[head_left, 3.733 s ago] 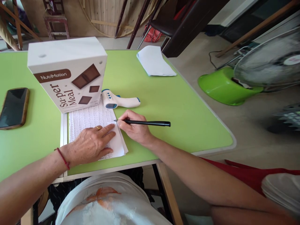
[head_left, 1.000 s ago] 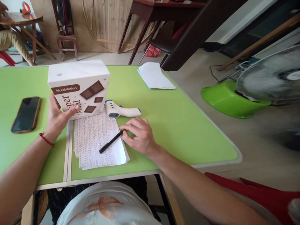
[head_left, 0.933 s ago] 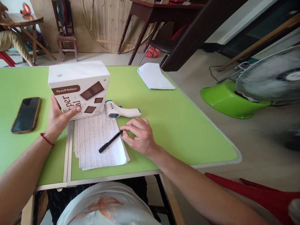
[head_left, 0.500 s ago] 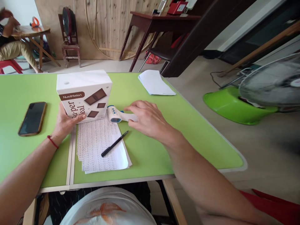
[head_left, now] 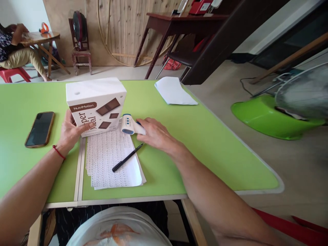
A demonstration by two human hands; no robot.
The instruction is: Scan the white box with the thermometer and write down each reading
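Note:
My left hand (head_left: pixel 70 131) grips the lower left edge of a white box (head_left: pixel 102 111) with brown "NutriMotion" print, thumb across its front. The box stands upright, slightly tilted, at the top of a stack of handwritten sheets (head_left: pixel 105 160). Just right of the box is a white and blue infrared thermometer (head_left: pixel 128 124), its head toward the box. My right hand (head_left: pixel 157 135) has its fingers closed round the thermometer's handle, most of which is hidden. A black pen (head_left: pixel 127 158) lies slantwise on the sheets.
On the green table (head_left: pixel 215 164), a phone (head_left: pixel 40 129) lies at left and blank paper (head_left: pixel 176 91) at the far edge. A green plastic stool (head_left: pixel 261 116) and a fan (head_left: pixel 304 94) stand at right. Another person (head_left: pixel 19 56) sits at a round table at far left.
My right hand has come down and left, its fingers closing round the thermometer's handle. My left hand keeps its hold on the box. The whole view has shifted slightly.

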